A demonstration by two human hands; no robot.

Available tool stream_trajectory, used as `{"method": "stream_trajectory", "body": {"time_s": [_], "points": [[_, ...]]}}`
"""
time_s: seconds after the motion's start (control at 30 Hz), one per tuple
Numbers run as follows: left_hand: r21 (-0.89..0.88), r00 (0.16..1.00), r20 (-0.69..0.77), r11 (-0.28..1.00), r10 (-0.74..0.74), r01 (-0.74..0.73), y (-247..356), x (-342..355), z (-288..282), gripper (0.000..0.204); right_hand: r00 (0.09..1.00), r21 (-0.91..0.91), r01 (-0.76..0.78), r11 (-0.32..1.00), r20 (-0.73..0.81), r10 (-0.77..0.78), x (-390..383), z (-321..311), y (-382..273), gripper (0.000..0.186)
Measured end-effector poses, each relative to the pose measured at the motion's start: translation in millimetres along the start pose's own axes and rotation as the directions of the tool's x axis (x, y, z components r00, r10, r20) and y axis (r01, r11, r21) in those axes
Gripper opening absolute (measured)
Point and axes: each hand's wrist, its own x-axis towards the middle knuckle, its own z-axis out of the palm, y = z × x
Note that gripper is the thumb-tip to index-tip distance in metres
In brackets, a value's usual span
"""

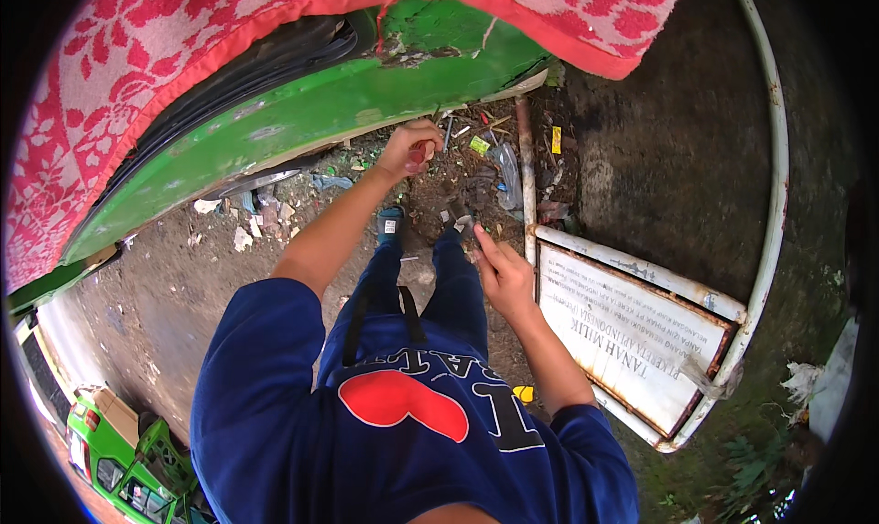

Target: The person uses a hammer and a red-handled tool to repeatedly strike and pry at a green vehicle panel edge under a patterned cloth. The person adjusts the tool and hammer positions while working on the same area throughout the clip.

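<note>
My left hand [407, 148] is reached forward beside the green car panel [366, 93]. Its fingers are curled around a small, reddish, see-through thing [420, 154] whose kind I cannot make out. A thin grey stick-like piece shows just past these fingers, and whether it is held is unclear. In front of my right thigh hangs my right hand [505, 277], index finger stretched out and the others partly bent. Nothing shows in it. Its fingertip overlaps the view of my right sandal [461, 220]. The green panel is scuffed, with a damaged, peeling patch near its upper right.
A pink and red floral towel [623, 29] drapes over the car. On my right stands a white, rusty pipe frame [778, 148] with a white signboard [632, 341]. Litter, including a crumpled clear plastic bag [508, 176], covers the dirt below. Another green car [119, 469] stands behind left.
</note>
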Motion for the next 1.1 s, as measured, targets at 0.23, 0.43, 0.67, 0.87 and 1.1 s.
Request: {"method": "stream_trajectory", "body": {"time_s": [0.23,0.43,0.67,0.87,1.1], "points": [[0.047,0.997,-0.038,0.996,0.073,-0.071,3,10,1,0.016,0.998,0.044,-0.057,0.997,-0.030,0.058,-9,-1,8,0.045],[0.071,0.994,-0.065,0.994,0.085,-0.080,7,14,4,0.015,0.998,0.065,-0.015,0.998,-0.056,0.019,-4,-3,5,0.046],[0.089,0.997,-0.001,0.993,0.082,-0.082,6,22,1,0.008,0.951,0.029,0.274,0.961,-0.159,-0.266,34,8,-3,0.043],[0.247,0.987,-0.149,0.969,0.058,-0.020,-12,8,5,0.013,0.995,-0.008,-0.025,1.000,-0.099,0.025,25,22,23,0.047],[0.274,0.979,-0.175,0.960,0.108,-0.057,13,3,17,0.014,0.991,0.178,-0.071,0.981,-0.102,0.091,9,-7,36,0.044]]}}
